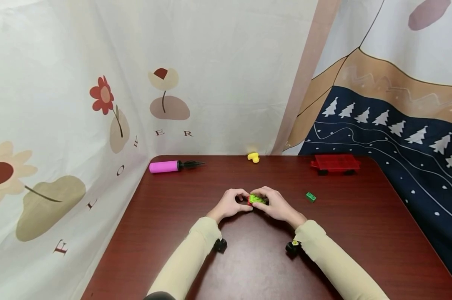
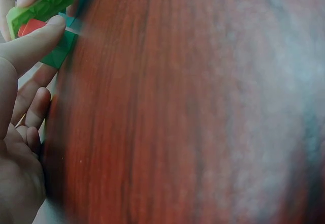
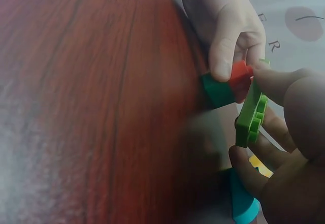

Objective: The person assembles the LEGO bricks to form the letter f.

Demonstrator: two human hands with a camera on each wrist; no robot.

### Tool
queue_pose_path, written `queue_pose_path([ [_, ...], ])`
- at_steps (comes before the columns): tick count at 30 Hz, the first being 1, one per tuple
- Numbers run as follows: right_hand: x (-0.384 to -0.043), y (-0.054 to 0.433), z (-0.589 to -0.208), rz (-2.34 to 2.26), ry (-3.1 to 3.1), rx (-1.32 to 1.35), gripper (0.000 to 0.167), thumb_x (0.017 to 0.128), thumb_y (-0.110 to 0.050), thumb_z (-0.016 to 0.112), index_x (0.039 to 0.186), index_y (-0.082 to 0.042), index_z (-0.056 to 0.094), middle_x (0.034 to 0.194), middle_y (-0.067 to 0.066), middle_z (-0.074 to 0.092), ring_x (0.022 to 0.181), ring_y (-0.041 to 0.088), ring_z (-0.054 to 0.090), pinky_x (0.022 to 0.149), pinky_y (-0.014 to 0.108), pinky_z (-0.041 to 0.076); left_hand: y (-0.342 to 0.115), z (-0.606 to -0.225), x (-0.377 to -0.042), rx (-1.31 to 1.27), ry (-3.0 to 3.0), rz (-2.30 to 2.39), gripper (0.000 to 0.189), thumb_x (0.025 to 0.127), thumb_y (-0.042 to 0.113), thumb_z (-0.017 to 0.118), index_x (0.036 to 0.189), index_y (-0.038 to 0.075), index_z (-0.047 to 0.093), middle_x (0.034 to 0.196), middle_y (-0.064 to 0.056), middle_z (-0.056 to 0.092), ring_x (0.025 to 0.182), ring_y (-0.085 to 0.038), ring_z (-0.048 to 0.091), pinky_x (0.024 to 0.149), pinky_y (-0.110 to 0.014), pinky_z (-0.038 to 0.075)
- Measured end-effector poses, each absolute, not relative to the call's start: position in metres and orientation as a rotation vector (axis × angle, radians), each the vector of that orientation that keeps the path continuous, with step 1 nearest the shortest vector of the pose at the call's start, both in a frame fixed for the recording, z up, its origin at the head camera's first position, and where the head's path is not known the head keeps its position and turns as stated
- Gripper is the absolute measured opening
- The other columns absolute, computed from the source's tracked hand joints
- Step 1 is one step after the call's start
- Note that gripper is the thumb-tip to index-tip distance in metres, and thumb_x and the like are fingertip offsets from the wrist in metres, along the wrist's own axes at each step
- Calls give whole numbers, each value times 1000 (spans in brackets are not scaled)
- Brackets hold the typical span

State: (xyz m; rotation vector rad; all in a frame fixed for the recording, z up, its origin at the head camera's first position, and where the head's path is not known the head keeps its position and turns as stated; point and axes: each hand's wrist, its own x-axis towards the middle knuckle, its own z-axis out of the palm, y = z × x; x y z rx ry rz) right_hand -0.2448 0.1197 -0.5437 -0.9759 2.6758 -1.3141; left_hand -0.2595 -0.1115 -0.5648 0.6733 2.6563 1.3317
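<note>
At the middle of the table my two hands meet over toy building bricks. My left hand [image 1: 229,203] pinches a dark green brick [image 3: 217,93] and a red brick [image 3: 239,76] joined to it, thumb on the near side. Between the fingers and thumb of my right hand [image 1: 276,203] is a long lime-green brick [image 3: 250,118]. Tilted in the right wrist view, this brick lies against the red one; whether they are pressed together I cannot tell. A teal piece [image 3: 242,198] and a yellow piece [image 3: 260,165] show beneath the right fingers, partly hidden.
A small green brick [image 1: 310,197] lies to the right of my hands. Along the far edge are a pink hand pump [image 1: 164,166] with a black nozzle, a small yellow toy [image 1: 253,157] and a red toy wagon [image 1: 335,163]. Printed curtains [image 1: 226,75] hang behind the table.
</note>
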Motion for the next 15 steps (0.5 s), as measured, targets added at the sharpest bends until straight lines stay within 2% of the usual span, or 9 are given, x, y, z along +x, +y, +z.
queue_pose_path([
  [10, -249, 110, -540, -1244, 2708, -1114, 34, 96, -17, 80, 128, -11, 74, 115, 0, 69, 99, 13, 63, 87, 35, 54, -112, -566, -259, 675, 2662, 1332, 30, 80, 24, 94, 103, 16, 77, 90, 6, 69, 86, -10, 59, 79, -26, 50],
  [15, -251, 105, -535, -1213, 2766, -1161, 33, 93, -18, 83, 124, -11, 75, 114, 1, 73, 99, 15, 68, 86, 36, 55, -112, -565, -260, 680, 2651, 1350, 28, 80, 23, 94, 101, 16, 76, 86, 6, 68, 83, -9, 60, 79, -26, 50],
])
